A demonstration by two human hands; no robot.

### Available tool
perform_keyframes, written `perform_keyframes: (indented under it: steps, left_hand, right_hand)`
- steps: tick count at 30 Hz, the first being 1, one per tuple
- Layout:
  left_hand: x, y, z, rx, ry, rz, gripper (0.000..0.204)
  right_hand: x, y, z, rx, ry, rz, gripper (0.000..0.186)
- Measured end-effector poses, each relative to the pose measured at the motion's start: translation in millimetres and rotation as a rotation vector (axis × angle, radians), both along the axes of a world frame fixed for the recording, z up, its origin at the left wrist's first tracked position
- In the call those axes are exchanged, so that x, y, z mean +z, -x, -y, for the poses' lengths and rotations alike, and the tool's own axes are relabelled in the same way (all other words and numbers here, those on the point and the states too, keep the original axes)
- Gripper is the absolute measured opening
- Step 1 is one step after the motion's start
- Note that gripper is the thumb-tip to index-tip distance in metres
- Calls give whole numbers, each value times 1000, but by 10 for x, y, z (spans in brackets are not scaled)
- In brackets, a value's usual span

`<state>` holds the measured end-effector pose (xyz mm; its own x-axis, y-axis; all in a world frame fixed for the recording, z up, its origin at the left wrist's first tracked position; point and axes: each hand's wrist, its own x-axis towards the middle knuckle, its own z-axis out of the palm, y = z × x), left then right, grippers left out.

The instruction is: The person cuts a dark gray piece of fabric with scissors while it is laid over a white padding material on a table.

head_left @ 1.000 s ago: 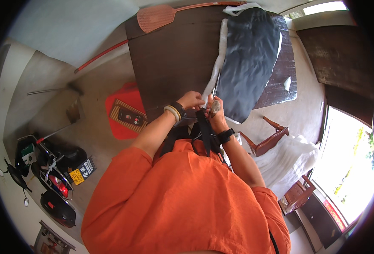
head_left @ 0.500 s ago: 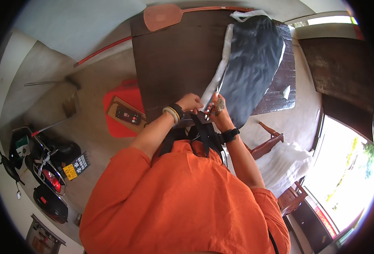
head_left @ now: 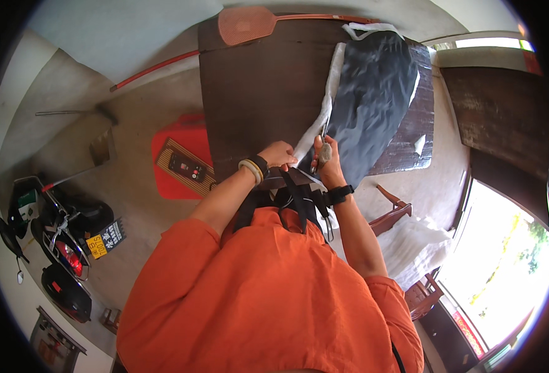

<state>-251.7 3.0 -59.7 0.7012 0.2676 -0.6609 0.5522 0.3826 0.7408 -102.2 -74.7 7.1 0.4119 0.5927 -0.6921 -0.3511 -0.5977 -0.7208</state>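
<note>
A long piece of dark grey fabric lies over the right part of the table, a white fluffy strip running along its left edge. My left hand pinches the near end of that white strip at the table's front edge. Just to its right, my right hand is closed around a pair of scissors, whose blades point away from me along the line between strip and dark fabric. Fingers hide most of the handles. A narrow white end hangs between my hands.
On the dark table, an orange fly swatter lies at the far edge. Left stands a red stool bearing a phone. White material covers a wooden chair at right. A motorbike stands far left.
My right hand and the scissors have shifted slightly right, and less of the blades shows now. A white end has come into view between my hands. My left hand keeps its pinch.
</note>
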Motion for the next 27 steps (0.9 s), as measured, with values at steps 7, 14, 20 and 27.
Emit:
perform_keyframes:
  steps: [7,14,20,27]
  left_hand:
    - [20,-4,-5,-78,-5,-51,23]
    - [20,-16,7,-157,-30,-111,23]
    - [161,-50,-7,-259,-105,-157,20]
    - [190,-26,-20,-300,-165,-174,17]
  right_hand:
    - [53,-2,15,-97,6,-304,64]
    - [-23,-27,-1,-124,24,-240,66]
    - [-9,-72,14,-55,-1,-107,66]
    - [131,-146,29,6,1,-280,64]
